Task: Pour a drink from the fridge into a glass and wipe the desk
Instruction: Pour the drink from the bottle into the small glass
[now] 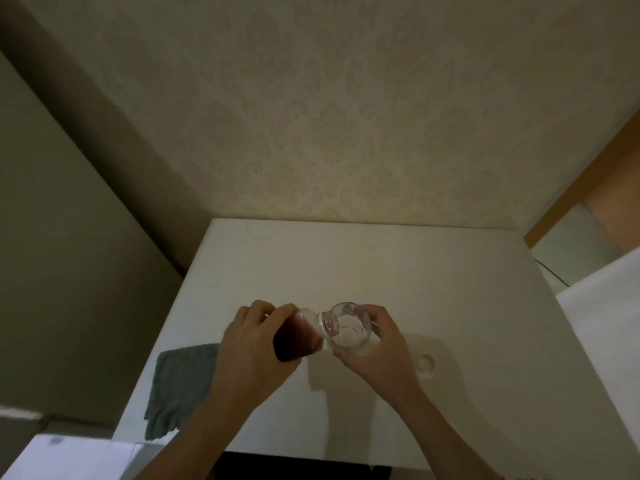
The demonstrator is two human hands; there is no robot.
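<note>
My left hand (249, 344) grips a plastic bottle (301, 336) of dark reddish-brown drink, tilted to the right. Its uncapped mouth sits at the rim of a clear glass (349, 327). My right hand (377, 344) holds that glass from the right side, just above the white desk (346, 265). No drink is visible in the glass. A grey cloth (180, 386) lies flat on the desk's left front part, partly under my left forearm. The bottle's white cap (426, 362) rests on the desk to the right of my right hand.
The desk stands against a patterned wall. A dark gap runs along its left edge beside a plain wall. To the right is another white surface (602, 323), with a thin black cable (550, 271) between it and the desk.
</note>
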